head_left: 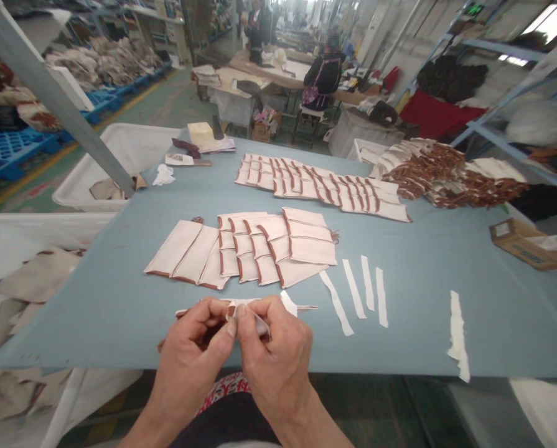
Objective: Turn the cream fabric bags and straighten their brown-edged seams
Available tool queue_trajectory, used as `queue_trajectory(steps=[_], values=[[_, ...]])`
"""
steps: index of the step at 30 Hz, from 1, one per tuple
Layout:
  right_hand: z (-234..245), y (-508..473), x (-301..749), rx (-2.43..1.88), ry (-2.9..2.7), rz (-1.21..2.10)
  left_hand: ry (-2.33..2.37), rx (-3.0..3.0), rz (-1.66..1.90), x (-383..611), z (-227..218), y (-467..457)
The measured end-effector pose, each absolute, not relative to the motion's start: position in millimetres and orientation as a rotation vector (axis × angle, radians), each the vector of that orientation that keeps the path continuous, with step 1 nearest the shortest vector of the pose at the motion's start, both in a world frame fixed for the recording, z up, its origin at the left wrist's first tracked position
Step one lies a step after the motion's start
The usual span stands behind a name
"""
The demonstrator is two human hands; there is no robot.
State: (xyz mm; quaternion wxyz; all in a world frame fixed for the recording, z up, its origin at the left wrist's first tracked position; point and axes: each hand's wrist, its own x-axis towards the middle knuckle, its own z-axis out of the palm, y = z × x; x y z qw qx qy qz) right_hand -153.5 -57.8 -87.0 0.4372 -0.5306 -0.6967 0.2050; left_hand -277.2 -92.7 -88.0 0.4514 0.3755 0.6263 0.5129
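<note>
Close to the table's front edge, my left hand (191, 348) is closed, thumb and fingers pinching a cream panel with brown edging (231, 309). Against it presses my right hand (278, 348), also closed, with a white strip (261, 325) between its fingers at the panel's corner. Most of the panel is hidden behind my hands. Just beyond them lie overlapping cream panels with brown edges (254, 249). Several loose white strips (353, 289) rest to the right of my right hand.
A long row of overlapping panels (322, 186) lies across the blue-green table (422, 249). Brown-edged pieces (441, 174) are heaped at the back right, near a cardboard box (530, 242). White bins (119, 140) stand left, beside a metal post (68, 106). A person (325, 74) sits farther back.
</note>
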Motion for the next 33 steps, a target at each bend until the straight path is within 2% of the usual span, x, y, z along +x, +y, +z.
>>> queue_trajectory(steps=[8,17,25,33], values=[[-80.9,-58.5,-150.0,-1.324,-1.706,0.687,1.543,1.009,1.249,-281.3,-86.6,-96.5],[-67.0,-63.1,-149.3,-1.281,-1.723,0.761,1.773,0.98,1.394,-265.1,-68.5,-111.0],[-65.3,-59.4,-146.5,-1.307,-1.691,0.984,1.755,1.312,1.363,-279.7,-85.8,-113.9],[-67.0,-56.7,-145.6,-1.391,-1.697,1.05,1.666,0.939,1.319,-276.2,-82.1,-108.6]])
